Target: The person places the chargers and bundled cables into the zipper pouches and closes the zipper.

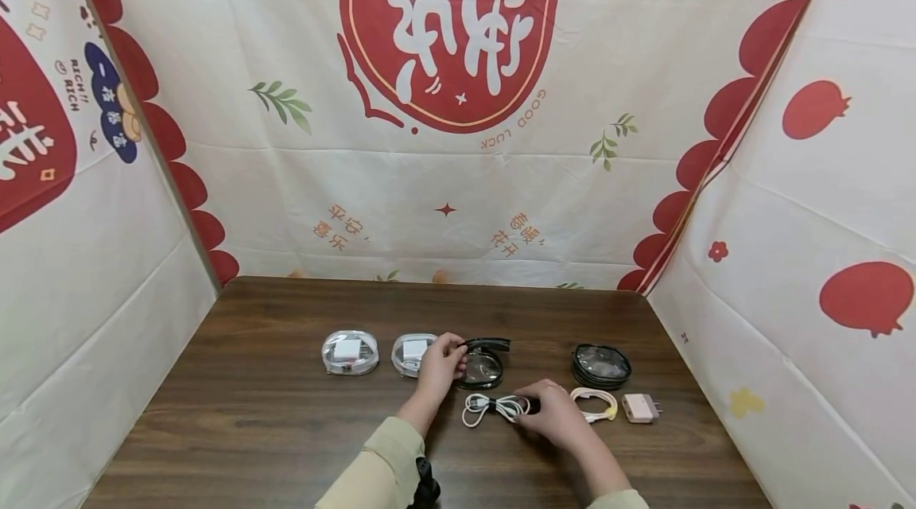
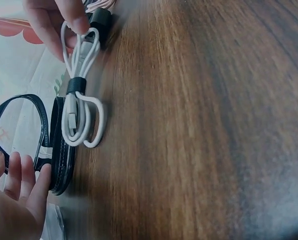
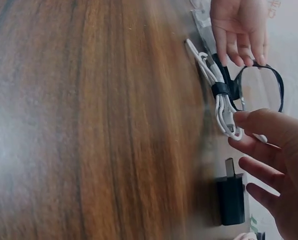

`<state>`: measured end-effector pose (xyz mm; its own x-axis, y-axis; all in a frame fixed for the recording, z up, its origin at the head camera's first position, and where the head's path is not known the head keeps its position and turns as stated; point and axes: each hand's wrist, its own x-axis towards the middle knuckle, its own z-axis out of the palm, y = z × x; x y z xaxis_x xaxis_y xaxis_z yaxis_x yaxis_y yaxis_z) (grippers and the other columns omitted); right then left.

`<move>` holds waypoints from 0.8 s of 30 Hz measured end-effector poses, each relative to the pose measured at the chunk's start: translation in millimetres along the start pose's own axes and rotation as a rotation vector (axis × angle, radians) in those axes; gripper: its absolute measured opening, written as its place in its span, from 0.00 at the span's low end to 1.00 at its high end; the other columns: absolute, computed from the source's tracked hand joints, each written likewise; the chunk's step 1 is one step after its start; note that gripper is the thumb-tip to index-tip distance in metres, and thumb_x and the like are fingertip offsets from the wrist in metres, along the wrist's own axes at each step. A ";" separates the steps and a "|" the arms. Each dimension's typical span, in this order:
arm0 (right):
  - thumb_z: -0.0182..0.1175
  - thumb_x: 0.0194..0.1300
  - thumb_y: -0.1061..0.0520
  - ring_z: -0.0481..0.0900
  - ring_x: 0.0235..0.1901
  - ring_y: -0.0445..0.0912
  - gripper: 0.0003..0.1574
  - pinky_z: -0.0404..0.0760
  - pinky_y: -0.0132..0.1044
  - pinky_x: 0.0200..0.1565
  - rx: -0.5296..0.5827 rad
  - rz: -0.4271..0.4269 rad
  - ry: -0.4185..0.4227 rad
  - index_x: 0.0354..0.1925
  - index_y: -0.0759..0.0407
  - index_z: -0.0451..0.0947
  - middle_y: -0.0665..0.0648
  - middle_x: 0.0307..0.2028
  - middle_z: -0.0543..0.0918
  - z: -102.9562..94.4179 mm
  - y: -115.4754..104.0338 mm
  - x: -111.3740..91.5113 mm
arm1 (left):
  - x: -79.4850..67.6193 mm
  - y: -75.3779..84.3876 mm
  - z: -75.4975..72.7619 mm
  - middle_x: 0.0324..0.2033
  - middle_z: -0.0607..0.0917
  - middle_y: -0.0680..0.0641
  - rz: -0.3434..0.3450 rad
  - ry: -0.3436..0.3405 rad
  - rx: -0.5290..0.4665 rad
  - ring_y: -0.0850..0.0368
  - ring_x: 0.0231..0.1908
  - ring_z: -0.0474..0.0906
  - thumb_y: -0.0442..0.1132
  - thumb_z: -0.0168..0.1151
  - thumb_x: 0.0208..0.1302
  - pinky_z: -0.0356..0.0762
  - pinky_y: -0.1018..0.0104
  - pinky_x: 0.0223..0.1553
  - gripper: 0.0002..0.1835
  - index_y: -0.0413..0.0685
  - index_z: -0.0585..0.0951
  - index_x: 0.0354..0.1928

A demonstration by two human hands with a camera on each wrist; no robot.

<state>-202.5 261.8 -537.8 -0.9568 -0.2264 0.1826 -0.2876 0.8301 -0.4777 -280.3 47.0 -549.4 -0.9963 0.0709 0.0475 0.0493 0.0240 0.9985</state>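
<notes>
One open case (image 1: 484, 370), clear with black trim, on the brown table (image 1: 236, 429), right of two filled cases. Its lid (image 1: 495, 344) stands raised, edge pinched between thumb and fingers of the left hand (image 1: 440, 363); the hold presumably stops it dropping over the mouth. One white cable (image 1: 475, 408), looped and bundled, just in front of the open case on the person's side. Its right end is pinched between thumb and forefinger of the right hand (image 1: 560, 412), the remaining fingers spread and free. A black band (image 2: 77, 85) cinches the loops at the middle, so a grip at one end probably suffices for the whole bundle; whether it rests fully on the wood, cannot tell. One black plug (image 3: 231, 201), close beneath the right hand, prongs toward the white cable, apparently ungripped. One pale cable (image 1: 599, 406), coiled, with a yellow tie that seems to serve as its fastening; beside it, one pale pink charger (image 1: 639, 409), prongs to the right. Behind these, one closed case (image 1: 601, 366), black-trimmed, lying flat, perhaps more than one in a stack. Far left, two clear cases (image 1: 350, 352), each with a white charger showing through, set side by side, seemingly apart from the loose pieces for order.
</notes>
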 end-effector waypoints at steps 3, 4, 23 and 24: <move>0.73 0.46 0.60 0.79 0.39 0.44 0.18 0.78 0.42 0.44 0.041 0.024 0.008 0.40 0.56 0.86 0.47 0.34 0.82 -6.0 -0.3 -1.7 | -0.6 0.2 -0.4 0.23 0.81 0.44 0.003 -0.005 0.007 0.56 0.24 0.79 0.30 0.61 0.66 0.83 0.57 0.27 0.02 0.37 0.79 0.38; 0.73 0.46 0.61 0.79 0.38 0.43 0.18 0.78 0.41 0.43 0.046 0.027 0.016 0.40 0.56 0.86 0.46 0.34 0.82 -8.3 -0.2 -2.2 | -0.6 0.0 -0.4 0.24 0.81 0.44 0.005 -0.008 0.010 0.55 0.24 0.80 0.30 0.61 0.66 0.84 0.58 0.27 0.02 0.37 0.79 0.38; 0.71 0.48 0.66 0.75 0.25 0.35 0.13 0.77 0.33 0.31 0.048 0.059 0.226 0.36 0.58 0.86 0.41 0.25 0.76 -31.9 -5.9 4.9 | -7.8 -1.4 6.4 0.25 0.81 0.42 -0.009 -0.098 -0.014 0.58 0.22 0.77 0.29 0.60 0.66 0.83 0.60 0.24 0.02 0.37 0.78 0.39; 0.70 0.48 0.65 0.74 0.25 0.35 0.13 0.76 0.33 0.31 0.032 0.063 0.229 0.36 0.58 0.86 0.41 0.25 0.76 -31.5 -6.7 5.7 | -8.1 -1.8 7.2 0.25 0.81 0.42 -0.014 -0.104 -0.017 0.58 0.22 0.77 0.29 0.60 0.66 0.82 0.61 0.24 0.02 0.37 0.78 0.39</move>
<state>-204.7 271.0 -506.5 -0.9392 -0.0500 0.3397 -0.2320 0.8218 -0.5203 -271.8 53.5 -551.8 -0.9843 0.1736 0.0318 0.0339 0.0087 0.9994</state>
